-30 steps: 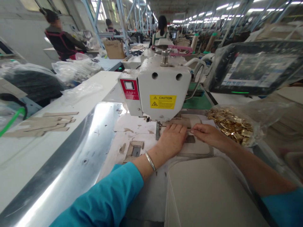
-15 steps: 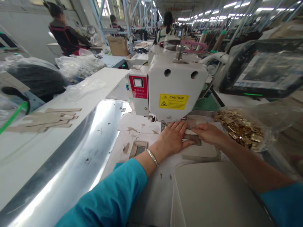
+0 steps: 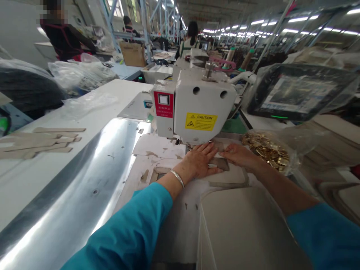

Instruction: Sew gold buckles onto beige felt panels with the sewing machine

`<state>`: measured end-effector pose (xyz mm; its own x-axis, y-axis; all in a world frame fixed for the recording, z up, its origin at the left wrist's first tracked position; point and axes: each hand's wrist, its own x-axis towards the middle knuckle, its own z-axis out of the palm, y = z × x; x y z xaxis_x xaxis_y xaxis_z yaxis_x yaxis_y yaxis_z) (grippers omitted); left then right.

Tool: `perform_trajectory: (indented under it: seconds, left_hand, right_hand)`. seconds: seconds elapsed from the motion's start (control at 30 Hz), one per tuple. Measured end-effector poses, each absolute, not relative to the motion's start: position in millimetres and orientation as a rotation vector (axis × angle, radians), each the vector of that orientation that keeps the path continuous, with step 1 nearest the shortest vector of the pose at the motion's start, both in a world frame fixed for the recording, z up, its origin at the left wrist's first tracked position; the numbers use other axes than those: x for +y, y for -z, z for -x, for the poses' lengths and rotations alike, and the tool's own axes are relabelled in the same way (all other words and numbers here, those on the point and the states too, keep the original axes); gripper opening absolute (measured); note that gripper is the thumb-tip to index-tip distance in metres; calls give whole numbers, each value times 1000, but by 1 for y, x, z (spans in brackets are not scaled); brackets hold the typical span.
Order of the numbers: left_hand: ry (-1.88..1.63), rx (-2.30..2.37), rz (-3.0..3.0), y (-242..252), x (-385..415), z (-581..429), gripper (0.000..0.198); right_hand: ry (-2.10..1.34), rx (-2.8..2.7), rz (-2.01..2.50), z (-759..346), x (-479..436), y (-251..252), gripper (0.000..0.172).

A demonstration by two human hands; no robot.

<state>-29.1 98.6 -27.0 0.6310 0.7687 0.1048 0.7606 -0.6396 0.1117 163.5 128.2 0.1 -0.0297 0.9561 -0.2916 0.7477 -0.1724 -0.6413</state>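
My left hand [image 3: 199, 161] lies flat, fingers spread, on the pale work surface just below the head of a white sewing machine [image 3: 204, 101]. To its right my right hand [image 3: 237, 155] is closed, its fingertips pinched at the edge of a flat beige piece; what lies between them is too small to make out. A short grey-brown strip [image 3: 223, 164] rests between the hands. Nearer to me is a large beige panel [image 3: 244, 225] with rounded corners. The needle area is partly hidden behind my left fingers.
A plastic bag of gold metal pieces [image 3: 270, 150] is right of my right hand. A wrapped screen [image 3: 298, 93] stands behind it. Beige strips [image 3: 53, 142] lie on the left table. Several people are farther back.
The whole view has shifted, so the machine and both hands appear slightly farther left. Stacked beige pieces show more at the right. Both hands keep nearly the same pose beside the machine.
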Motion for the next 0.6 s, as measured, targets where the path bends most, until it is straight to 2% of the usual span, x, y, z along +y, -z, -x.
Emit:
perform_trajectory:
  seconds: [0.17, 0.33, 0.47, 0.53, 0.6]
  left_hand:
    - [-177, 1278, -2781, 25, 100, 30, 79]
    - [-181, 1280, -2772, 23, 100, 29, 79]
    - [-190, 1281, -2771, 25, 100, 29, 78]
    - [-201, 1282, -2776, 27, 101, 29, 78]
    - [-224, 1285, -2790, 29, 101, 29, 78]
  right_hand:
    - [-870, -1919, 2043, -176, 137, -1, 26]
    - [-1150, -1957, 2041, -174, 140, -12, 35]
    - [-1284, -1866, 1996, -171, 136, -19, 33]
    - [-1234, -1885, 2017, -169, 134, -22, 33]
    - [-980, -2038, 2023, -168, 135, -24, 31]
